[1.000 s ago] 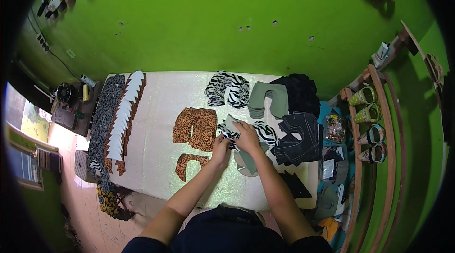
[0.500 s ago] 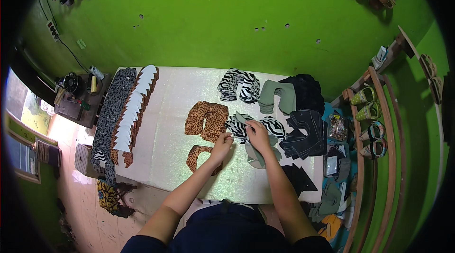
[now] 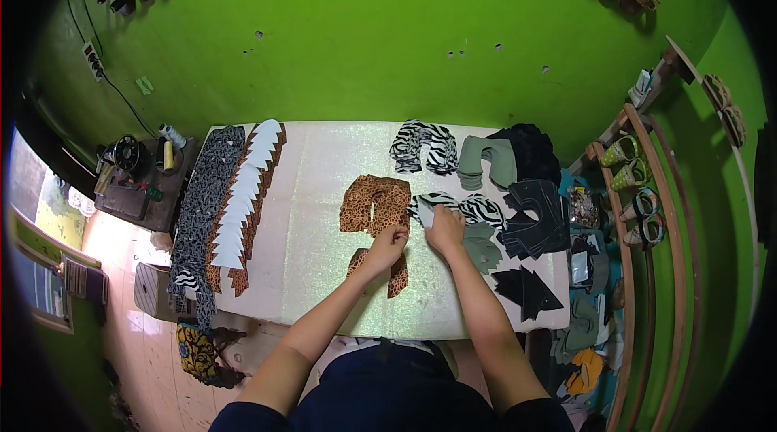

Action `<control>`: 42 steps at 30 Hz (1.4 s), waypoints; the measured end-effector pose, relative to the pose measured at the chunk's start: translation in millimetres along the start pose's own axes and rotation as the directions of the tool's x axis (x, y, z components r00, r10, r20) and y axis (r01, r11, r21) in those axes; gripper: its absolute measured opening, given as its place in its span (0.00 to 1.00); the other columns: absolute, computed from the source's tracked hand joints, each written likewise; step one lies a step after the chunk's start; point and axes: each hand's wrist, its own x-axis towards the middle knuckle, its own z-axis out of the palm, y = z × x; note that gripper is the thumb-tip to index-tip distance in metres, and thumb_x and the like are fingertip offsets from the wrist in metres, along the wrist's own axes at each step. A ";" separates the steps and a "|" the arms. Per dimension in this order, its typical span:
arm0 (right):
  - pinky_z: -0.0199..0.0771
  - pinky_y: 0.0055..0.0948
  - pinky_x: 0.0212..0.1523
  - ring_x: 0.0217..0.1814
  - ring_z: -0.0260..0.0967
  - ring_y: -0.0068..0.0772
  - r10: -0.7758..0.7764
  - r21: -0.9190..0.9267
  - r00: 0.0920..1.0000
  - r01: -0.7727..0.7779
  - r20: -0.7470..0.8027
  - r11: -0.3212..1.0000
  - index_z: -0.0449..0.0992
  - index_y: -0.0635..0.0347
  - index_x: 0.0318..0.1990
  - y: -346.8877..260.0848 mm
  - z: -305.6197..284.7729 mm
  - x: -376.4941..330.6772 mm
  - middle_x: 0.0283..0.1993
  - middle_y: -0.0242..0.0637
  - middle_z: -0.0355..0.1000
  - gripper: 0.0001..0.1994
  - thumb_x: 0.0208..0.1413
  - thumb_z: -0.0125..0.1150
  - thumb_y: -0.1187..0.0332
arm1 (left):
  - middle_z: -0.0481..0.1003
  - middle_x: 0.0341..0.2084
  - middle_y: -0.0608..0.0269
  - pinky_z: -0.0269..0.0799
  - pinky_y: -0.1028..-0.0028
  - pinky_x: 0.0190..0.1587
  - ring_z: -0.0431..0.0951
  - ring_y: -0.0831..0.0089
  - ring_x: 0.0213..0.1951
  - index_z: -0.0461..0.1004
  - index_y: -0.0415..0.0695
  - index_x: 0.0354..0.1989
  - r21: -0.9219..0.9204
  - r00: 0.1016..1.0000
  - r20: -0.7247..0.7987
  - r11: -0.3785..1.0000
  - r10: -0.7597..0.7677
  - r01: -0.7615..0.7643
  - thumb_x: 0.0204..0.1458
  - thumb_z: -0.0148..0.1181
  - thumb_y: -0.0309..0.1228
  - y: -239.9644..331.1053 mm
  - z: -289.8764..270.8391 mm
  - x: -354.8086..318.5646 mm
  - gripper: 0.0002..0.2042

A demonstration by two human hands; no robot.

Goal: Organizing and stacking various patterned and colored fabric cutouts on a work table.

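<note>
My left hand (image 3: pixel 387 249) is closed beside a stack of leopard-print U-shaped cut pieces (image 3: pixel 374 199), above another leopard-print piece (image 3: pixel 397 276). Whatever its curled fingers hold, if anything, cannot be made out. My right hand (image 3: pixel 445 231) is closed on the edge of a pale grey-green cut piece (image 3: pixel 426 204), which lies over zebra-print pieces (image 3: pixel 479 210). The hand covers part of both. Partly behind my right wrist lie more grey-green pieces (image 3: pixel 483 250).
Zebra-print pieces (image 3: pixel 422 146), green U-shaped pieces (image 3: pixel 487 163) and black pieces (image 3: pixel 536 220) lie along the table's right. Overlapping white-and-brown pieces (image 3: pixel 243 197) and grey patterned strips (image 3: pixel 209 197) line its left. A wooden shoe rack (image 3: pixel 615 213) stands at right, a dark machine (image 3: pixel 133 169) at left.
The view has shifted, so the table's contents appear farther right. My right hand still has the grey-green piece, now turned with a paler area showing. My left hand stays closed near the leopard-print pieces.
</note>
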 end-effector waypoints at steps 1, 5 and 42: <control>0.57 0.41 0.48 0.48 0.62 0.43 0.006 0.085 0.997 -0.013 0.082 0.996 0.68 0.57 0.37 3.7 1.0 0.1 0.42 0.43 0.65 0.17 0.39 0.64 0.64 | 0.71 0.38 0.61 0.65 0.78 0.44 0.70 0.76 0.39 0.66 0.36 0.46 0.011 1.000 0.011 1.000 0.026 -0.026 0.53 0.49 0.29 -1.4 -2.2 1.9 0.14; 0.60 0.39 0.43 0.44 0.63 0.41 -0.143 0.251 0.987 0.158 -0.079 0.955 0.68 0.56 0.30 -10.3 -2.5 -34.6 0.38 0.38 0.66 0.09 0.39 0.57 0.76 | 0.72 0.34 0.61 0.67 0.79 0.42 0.73 0.75 0.37 0.67 0.35 0.43 0.071 0.999 0.043 0.997 0.006 -0.009 0.54 0.50 0.32 13.1 -14.2 -8.6 0.14; 0.68 0.37 0.39 0.41 0.69 0.45 0.290 0.289 0.933 -0.343 0.214 0.894 0.66 0.57 0.40 -58.4 60.7 -65.1 0.35 0.43 0.71 0.19 0.40 0.65 0.63 | 0.70 0.29 0.47 0.67 0.62 0.37 0.72 0.52 0.34 0.69 0.36 0.33 0.491 0.983 -0.133 0.853 -0.129 0.178 0.43 0.59 0.29 -69.3 -57.5 -31.2 0.11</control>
